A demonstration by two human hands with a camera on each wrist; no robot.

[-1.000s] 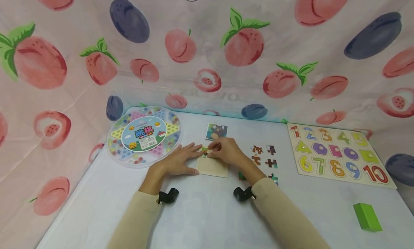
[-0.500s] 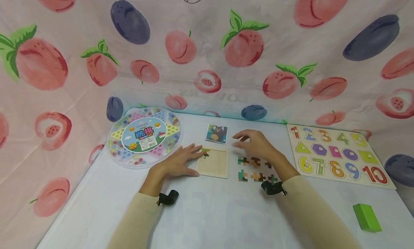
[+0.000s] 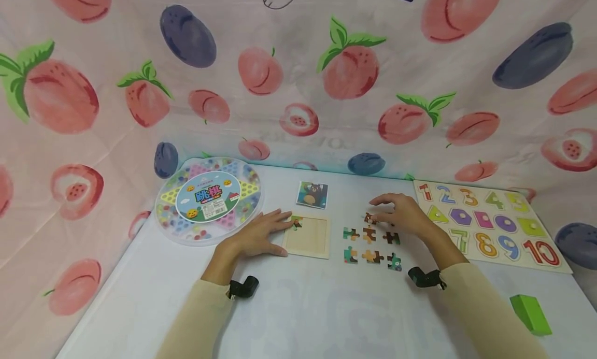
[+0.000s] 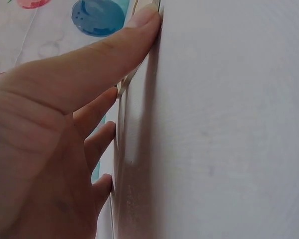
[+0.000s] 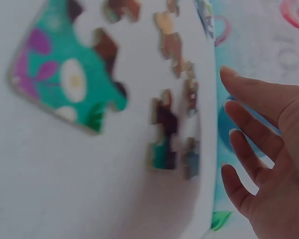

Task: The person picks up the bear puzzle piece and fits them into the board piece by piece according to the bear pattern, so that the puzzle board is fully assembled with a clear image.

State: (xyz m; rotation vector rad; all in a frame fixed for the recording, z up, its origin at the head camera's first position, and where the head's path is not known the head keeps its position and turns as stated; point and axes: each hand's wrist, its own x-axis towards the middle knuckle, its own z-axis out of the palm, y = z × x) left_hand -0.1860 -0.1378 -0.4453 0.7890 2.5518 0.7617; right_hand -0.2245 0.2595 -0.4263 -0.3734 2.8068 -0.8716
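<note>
In the head view my left hand (image 3: pixel 254 236) lies with fingers spread beside a square wooden puzzle tray (image 3: pixel 305 241), its thumb and index finger at the tray's left edge. One jigsaw piece (image 3: pixel 297 223) sits in the tray's upper left corner. The left wrist view shows the straight thumb (image 4: pixel 109 55) against the tray's edge. My right hand (image 3: pixel 404 214) hovers over the top of the loose pieces, fingers partly extended and apart, by a brown jigsaw piece (image 3: pixel 370 219). In the right wrist view nothing is between those fingers; a teal corner piece (image 5: pixel 52 74) lies nearer the camera.
Loose jigsaw pieces (image 3: pixel 372 256) lie in rows right of the tray. A bear picture card (image 3: pixel 312 194) lies behind it. A round Chinese checkers set (image 3: pixel 207 193) is at left, a number puzzle board (image 3: pixel 489 221) at right, and a green block (image 3: pixel 530 315) at front right.
My right hand has left the tray, where it was at the corner piece, and moved right to the loose pieces. My left hand has stayed at the tray's edge.
</note>
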